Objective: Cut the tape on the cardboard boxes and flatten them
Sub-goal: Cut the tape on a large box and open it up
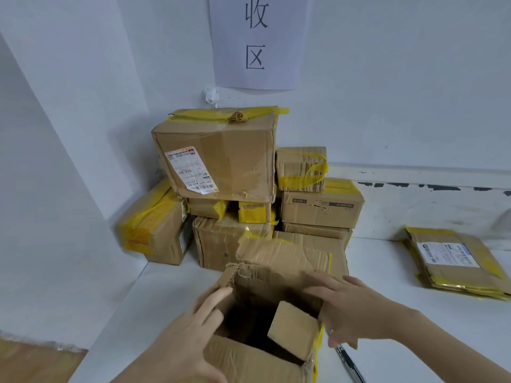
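A brown cardboard box with its top open (265, 324) sits on the white table (171, 288), right between the two hands. The left hand (190, 335) is on the box's left wall, with the fingers curled over the top edge so it grips that wall. The right hand (351, 305) lies on the right side of the box with its fingers mostly straight, reaching over the rim and pressing on the cardboard. One small brown flap (294, 328) is folded down inside the box, just beside the right hand. Bits of yellow tape (319, 338) stick to the box corner under that hand. A thin dark tool with a silver edge (349, 363) lies on the table just below the right hand; I cannot tell what kind it is. Past both hands, against the white wall, stands a pile of taped-up brown cardboard boxes (221, 167) with yellow tape on them. Well off to the right of the right hand lies a stack of flat brown cardboard pieces (456, 261) with a white label on top. A white paper sign with black writing (257, 42) hangs on the wall above the pile.
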`<state>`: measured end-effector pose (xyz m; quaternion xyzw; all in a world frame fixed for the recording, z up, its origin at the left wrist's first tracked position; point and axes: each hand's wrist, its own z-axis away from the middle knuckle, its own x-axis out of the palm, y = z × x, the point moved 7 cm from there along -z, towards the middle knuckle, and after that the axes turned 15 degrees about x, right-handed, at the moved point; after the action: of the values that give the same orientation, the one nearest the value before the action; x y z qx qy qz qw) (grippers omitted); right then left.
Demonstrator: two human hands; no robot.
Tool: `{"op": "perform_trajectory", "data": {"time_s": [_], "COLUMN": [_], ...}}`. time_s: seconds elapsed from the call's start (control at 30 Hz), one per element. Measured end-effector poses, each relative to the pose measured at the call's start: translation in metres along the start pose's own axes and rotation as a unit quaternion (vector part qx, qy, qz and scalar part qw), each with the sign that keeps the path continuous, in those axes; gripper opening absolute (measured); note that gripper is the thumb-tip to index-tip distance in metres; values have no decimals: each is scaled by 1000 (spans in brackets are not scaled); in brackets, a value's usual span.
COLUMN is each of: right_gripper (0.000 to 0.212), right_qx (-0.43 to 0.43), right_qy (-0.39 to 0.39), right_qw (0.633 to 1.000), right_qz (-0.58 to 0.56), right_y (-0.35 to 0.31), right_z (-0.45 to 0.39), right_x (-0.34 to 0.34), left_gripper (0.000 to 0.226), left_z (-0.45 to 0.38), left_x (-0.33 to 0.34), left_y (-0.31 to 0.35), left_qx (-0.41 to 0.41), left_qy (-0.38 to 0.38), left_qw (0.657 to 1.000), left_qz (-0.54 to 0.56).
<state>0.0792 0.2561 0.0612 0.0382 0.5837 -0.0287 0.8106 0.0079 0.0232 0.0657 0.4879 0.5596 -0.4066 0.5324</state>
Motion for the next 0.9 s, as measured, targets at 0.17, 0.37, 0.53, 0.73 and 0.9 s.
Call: {"op": "perform_trajectory", "data": {"time_s": [0.17, 0.37, 0.53, 0.73, 0.9], "right_gripper": [82, 22, 46, 36, 109], "right_qx": [-29, -35, 7, -44, -46], "right_qy": [-5, -131, -133, -112, -140], "right_qw": [998, 975, 916, 961, 953], "right_qz": [57, -174, -379, -247, -266], "right_y": [-21, -22, -9, -17, -14], "right_z": [-4, 0, 1, 4, 5], "right_x": [6, -5, -11, 11, 14], "left_gripper": [103, 126, 142, 100, 54], "left_z": [16, 35, 37, 35, 34], "left_x": [-11, -15, 12, 47, 53], "left_y": [-9, -34, -38, -42, -44], "left_qx": [-66, -181, -173, -193, -214], "left_qy": [4, -50, -112, -153, 20], "left_qw": [992, 978, 975, 969, 953], "left_qz": [-105, -92, -88, 36, 215]}}
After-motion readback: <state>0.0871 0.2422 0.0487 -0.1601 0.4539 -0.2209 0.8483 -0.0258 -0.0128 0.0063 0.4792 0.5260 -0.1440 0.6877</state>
